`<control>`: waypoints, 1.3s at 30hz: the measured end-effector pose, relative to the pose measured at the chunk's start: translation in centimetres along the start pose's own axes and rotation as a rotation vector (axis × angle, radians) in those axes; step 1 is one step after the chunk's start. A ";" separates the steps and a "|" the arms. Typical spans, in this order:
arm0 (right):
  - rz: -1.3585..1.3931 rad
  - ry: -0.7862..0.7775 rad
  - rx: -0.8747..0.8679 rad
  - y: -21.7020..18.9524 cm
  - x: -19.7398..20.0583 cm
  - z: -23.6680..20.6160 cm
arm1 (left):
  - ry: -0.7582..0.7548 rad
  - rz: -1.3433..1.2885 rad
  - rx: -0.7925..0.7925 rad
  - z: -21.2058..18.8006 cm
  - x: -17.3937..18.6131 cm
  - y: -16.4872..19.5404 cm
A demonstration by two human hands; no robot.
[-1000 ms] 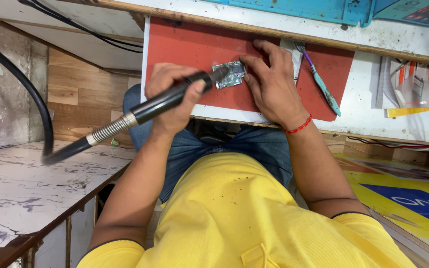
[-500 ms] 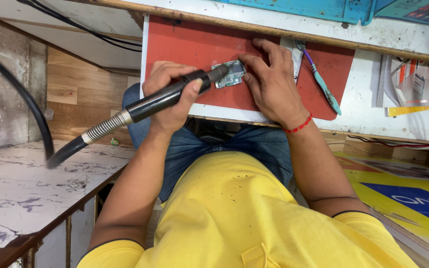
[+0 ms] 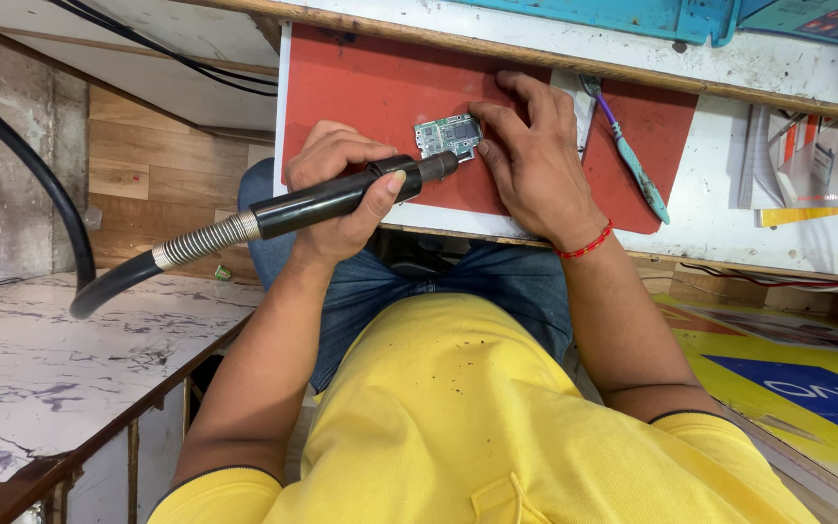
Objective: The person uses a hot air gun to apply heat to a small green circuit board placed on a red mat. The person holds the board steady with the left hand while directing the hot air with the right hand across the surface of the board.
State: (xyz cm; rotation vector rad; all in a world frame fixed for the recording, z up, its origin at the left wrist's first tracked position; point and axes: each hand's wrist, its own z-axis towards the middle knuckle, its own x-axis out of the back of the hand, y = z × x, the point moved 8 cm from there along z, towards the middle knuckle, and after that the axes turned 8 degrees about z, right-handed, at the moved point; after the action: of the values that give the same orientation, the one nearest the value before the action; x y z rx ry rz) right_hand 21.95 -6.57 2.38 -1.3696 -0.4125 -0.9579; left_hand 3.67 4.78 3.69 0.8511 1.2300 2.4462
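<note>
Your tabletop [image 3: 720, 209] carried a red work mat [image 3: 361, 92] that covered most of the space in front of you, and the work sat on that mat. Your left hand [image 3: 341, 189] was wrapped fully closed around a black hot-air handpiece [image 3: 341, 199], its grip firm on the barrel, the coiled hose trailing off to your left. The nozzle pointed at a small green circuit board [image 3: 448, 134] lying flat on the mat, the tip just beside the board's lower edge.

Your right hand [image 3: 535, 160] lay spread and open over the mat, holding nothing, its fingertips touching the board's right edge to steady it.

Judging by this, you were in the middle of the heating step: the board was placed and pinned, the tool aimed, but no part looked lifted off yet. A teal-handled brush [image 3: 632, 165] lay unused just right of your hand.
</note>
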 end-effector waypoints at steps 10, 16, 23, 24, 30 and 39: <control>0.004 0.000 -0.001 0.0 0.0 0.0 | 0.007 -0.012 -0.037 0.1 0.1 0.1; 0.004 -0.004 -0.001 0.0 0.0 0.0 | -0.008 -0.033 -0.058 0.1 -0.1 0.2; 0.026 -0.001 -0.012 0.1 0.0 0.1 | 0.003 -0.007 -0.059 0.1 -0.1 0.1; 0.035 0.000 -0.022 0.2 0.0 0.1 | -0.002 -0.014 -0.052 0.1 -0.1 0.1; 0.029 0.007 -0.003 0.0 0.0 0.1 | 0.060 0.019 0.019 -0.1 0.3 -0.1; 0.018 0.007 0.009 -0.1 0.1 0.0 | 0.083 0.003 0.001 -0.1 0.5 -0.4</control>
State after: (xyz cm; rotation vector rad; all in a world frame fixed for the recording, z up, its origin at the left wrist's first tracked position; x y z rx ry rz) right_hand 21.96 -6.54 2.47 -1.3597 -0.3980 -0.9444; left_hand 3.22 5.18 3.48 0.7587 1.2592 2.5064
